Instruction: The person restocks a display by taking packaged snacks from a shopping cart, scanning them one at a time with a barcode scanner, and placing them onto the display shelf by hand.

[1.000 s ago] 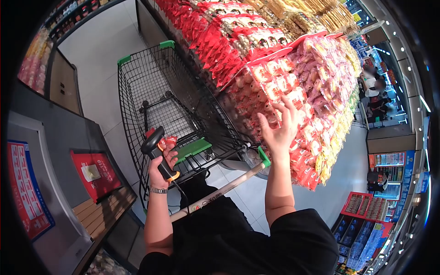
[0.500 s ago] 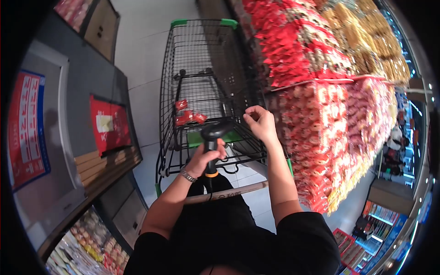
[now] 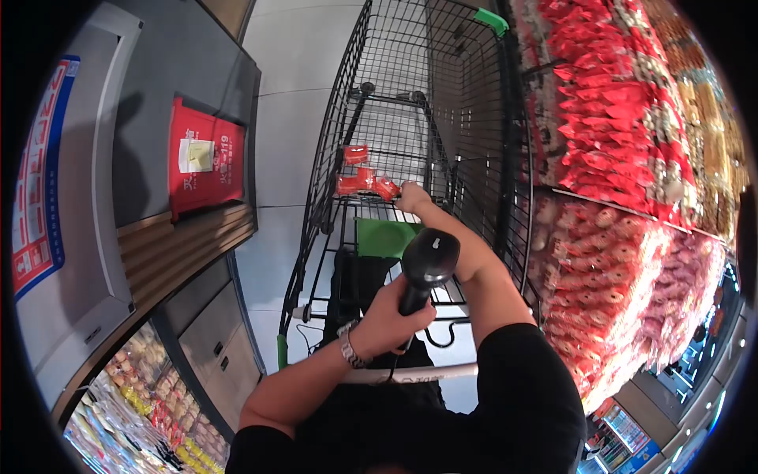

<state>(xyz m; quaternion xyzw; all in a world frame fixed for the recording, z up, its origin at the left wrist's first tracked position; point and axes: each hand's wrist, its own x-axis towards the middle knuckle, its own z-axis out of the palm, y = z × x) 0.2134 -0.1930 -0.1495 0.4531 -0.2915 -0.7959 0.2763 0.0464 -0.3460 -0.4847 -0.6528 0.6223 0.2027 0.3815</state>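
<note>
Over on the right, bagged snacks bank up close beside the cart; the scanner partly covers the right forearm from above. The left hand is wrapped round it; the right hand stretches down at red packets in the cart, whether gripping one I can't tell

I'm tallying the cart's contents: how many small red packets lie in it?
4 visible: an upper packet; below it in the picture, a left packet, a middle packet and a right packet nearest the right hand. Overlap may hide more.
</note>
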